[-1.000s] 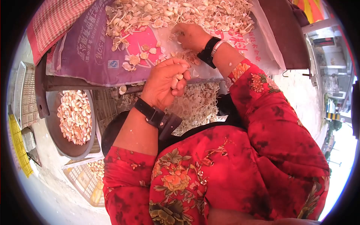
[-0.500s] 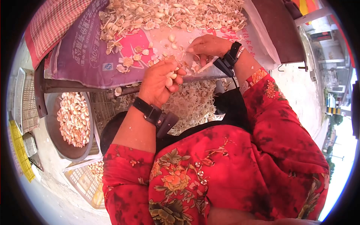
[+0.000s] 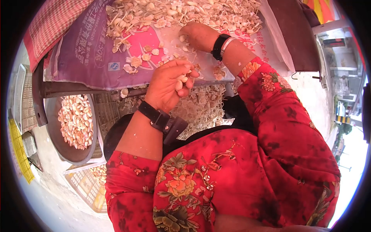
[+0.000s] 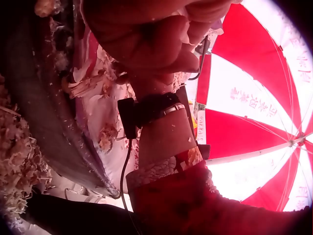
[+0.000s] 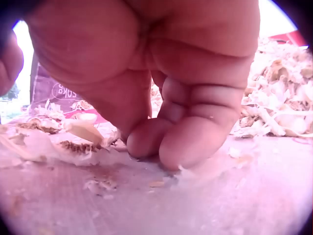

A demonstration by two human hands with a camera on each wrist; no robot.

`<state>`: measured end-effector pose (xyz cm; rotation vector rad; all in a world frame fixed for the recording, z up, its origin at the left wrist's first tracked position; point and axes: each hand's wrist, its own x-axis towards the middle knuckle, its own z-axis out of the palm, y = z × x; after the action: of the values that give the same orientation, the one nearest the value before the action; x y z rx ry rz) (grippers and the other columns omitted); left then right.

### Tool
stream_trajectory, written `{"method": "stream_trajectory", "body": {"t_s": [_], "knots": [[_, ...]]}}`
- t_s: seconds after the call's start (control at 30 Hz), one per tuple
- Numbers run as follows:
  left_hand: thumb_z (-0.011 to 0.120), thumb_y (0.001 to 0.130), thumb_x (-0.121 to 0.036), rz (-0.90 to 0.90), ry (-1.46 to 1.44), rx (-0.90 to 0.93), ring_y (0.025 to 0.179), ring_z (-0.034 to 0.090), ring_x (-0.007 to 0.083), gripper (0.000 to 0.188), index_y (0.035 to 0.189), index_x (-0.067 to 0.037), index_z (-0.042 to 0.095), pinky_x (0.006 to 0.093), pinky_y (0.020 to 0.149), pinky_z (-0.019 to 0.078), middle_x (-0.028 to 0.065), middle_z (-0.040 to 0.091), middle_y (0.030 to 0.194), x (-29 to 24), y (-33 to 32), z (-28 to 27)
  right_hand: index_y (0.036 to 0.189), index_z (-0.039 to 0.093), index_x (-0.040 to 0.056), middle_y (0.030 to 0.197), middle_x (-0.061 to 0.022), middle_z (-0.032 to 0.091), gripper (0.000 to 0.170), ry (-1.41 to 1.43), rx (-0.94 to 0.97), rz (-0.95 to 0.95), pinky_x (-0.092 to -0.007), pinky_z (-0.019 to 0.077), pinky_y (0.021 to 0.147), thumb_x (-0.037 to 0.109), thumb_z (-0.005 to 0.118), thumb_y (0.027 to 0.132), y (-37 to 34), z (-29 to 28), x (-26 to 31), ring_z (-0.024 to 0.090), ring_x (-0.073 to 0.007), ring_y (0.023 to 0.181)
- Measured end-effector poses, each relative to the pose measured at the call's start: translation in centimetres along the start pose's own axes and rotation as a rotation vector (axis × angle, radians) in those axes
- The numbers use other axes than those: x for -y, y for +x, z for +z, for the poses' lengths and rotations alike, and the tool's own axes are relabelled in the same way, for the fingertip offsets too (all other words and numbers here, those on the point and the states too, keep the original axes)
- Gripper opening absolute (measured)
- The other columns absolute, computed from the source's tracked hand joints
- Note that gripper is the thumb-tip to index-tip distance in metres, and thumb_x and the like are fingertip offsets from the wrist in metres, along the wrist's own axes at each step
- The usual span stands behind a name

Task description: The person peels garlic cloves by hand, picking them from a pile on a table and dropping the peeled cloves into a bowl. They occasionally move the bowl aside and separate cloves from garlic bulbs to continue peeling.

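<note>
In the head view, my left hand (image 3: 166, 85) curls its fingers around several pale garlic cloves (image 3: 180, 82), palm turned up near the sack's front edge. Its palm and bent fingers (image 4: 166, 39) fill the top of the left wrist view. Farther back, my right hand (image 3: 199, 36) is palm down over the printed sack (image 3: 92, 69), with a clove (image 3: 182, 38) at its fingertips. In the right wrist view, bent fingers (image 5: 195, 137) rest their tips on the sack among papery skins (image 5: 83, 132); whether anything is between them is hidden.
A heap of garlic and skins (image 3: 170, 11) spreads behind the hands. At left stand a grey basin (image 3: 54, 127) of cloves and a plastic crate (image 3: 85, 189). Skins (image 3: 201, 104) lie below the table edge. An umbrella (image 4: 244, 98) shows in the left wrist view.
My right hand moved toward the near right edge, then back to the left by the heap. Skins and a stalk at its fingers have changed place. My left hand still holds its cloves.
</note>
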<state>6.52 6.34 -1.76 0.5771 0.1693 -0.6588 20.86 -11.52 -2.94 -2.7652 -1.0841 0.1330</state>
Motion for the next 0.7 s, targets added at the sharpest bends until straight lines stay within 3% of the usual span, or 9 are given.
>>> {"method": "stream_trajectory", "body": {"t_s": [0.2,0.3,0.37,0.4,0.5,0.53,0.57,0.63,0.7], "knots": [[0.053,0.091,-0.016,0.006,0.015,-0.059,0.058,0.059,0.0140,0.016,0.096,-0.001,0.055,0.0211,0.039,0.0440,0.0142,0.063,0.083,0.0,0.1,0.0,0.092,0.058,0.0033,0.080,-0.0070,0.061,0.013,0.358,-0.114,0.244,-0.0308,0.0497,0.068,0.005,0.061,0.080,-2.0,-0.1,-0.7,0.061,-0.0183,0.076],[0.047,0.094,-0.028,-0.040,0.003,-0.172,0.058,0.058,0.0151,0.027,0.096,-0.002,0.055,0.0224,0.039,0.0414,0.0134,0.063,0.082,0.5,0.3,0.0,0.093,0.058,0.0020,0.076,-0.0028,0.060,0.012,0.581,-0.187,0.166,-0.0260,0.0488,0.063,0.001,0.060,0.081,-4.3,-1.7,2.7,0.059,-0.0100,0.074],[0.042,0.096,-0.036,-0.076,0.016,-0.272,0.058,0.058,0.0160,0.035,0.096,-0.003,0.055,0.0232,0.038,0.0395,0.0129,0.063,0.081,0.3,0.0,0.8,0.095,0.058,0.0007,0.078,-0.0015,0.060,0.013,0.690,-0.098,0.060,-0.0240,0.0486,0.062,0.001,0.062,0.082,-6.0,-3.4,5.7,0.058,-0.0079,0.075],[0.041,0.095,-0.036,-0.064,0.006,-0.266,0.058,0.057,0.0163,0.036,0.095,-0.004,0.056,0.0233,0.038,0.0388,0.0130,0.063,0.080,0.4,-0.1,1.0,0.097,0.059,0.0004,0.081,-0.0022,0.060,0.014,0.662,-0.072,-0.054,-0.0233,0.0486,0.061,0.001,0.063,0.083,-6.5,-4.4,7.1,0.058,-0.0080,0.069],[0.041,0.094,-0.035,-0.048,-0.021,-0.208,0.057,0.057,0.0166,0.035,0.092,-0.004,0.057,0.0232,0.038,0.0377,0.0132,0.063,0.080,0.5,0.0,1.0,0.097,0.060,0.0005,0.083,-0.0024,0.061,0.014,0.699,-0.194,-0.081,-0.0236,0.0491,0.060,0.002,0.063,0.084,-6.5,-4.1,6.3,0.059,-0.0089,0.065],[0.042,0.094,-0.033,-0.062,-0.029,-0.163,0.056,0.057,0.0164,0.032,0.090,-0.004,0.057,0.0231,0.038,0.0380,0.0133,0.063,0.079,0.6,0.1,0.6,0.097,0.060,0.0004,0.084,-0.0027,0.061,0.013,0.844,-0.169,0.090,-0.0239,0.0497,0.061,0.001,0.062,0.084,-5.7,-4.0,5.6,0.060,-0.0096,0.066],[0.043,0.093,-0.031,-0.077,-0.039,-0.119,0.056,0.057,0.0162,0.030,0.089,-0.004,0.057,0.0230,0.038,0.0384,0.0134,0.063,0.079,0.6,0.1,0.3,0.098,0.060,-0.0004,0.081,-0.0047,0.061,0.012,0.709,-0.246,0.128,-0.0248,0.0502,0.061,0.002,0.060,0.086,-4.9,-4.2,4.3,0.061,-0.0098,0.067],[0.045,0.091,-0.028,-0.069,-0.035,-0.078,0.055,0.057,0.0156,0.027,0.087,-0.004,0.057,0.0226,0.038,0.0388,0.0135,0.063,0.079,0.6,-0.2,0.2,0.097,0.064,0.0034,0.081,-0.0144,0.065,0.016,0.557,-0.311,0.190,-0.0338,0.0526,0.067,0.009,0.059,0.083,-2.8,-4.3,1.6,0.065,-0.0245,0.072],[0.046,0.091,-0.026,-0.061,-0.038,-0.052,0.055,0.057,0.0150,0.025,0.087,-0.004,0.057,0.0221,0.038,0.0392,0.0136,0.063,0.079,0.5,-0.3,0.1,0.105,0.063,0.0039,0.090,-0.0179,0.065,0.023,0.315,-0.333,0.156,-0.0379,0.0515,0.074,0.008,0.055,0.083,-0.3,-3.9,-0.7,0.065,-0.0300,0.082]]}}
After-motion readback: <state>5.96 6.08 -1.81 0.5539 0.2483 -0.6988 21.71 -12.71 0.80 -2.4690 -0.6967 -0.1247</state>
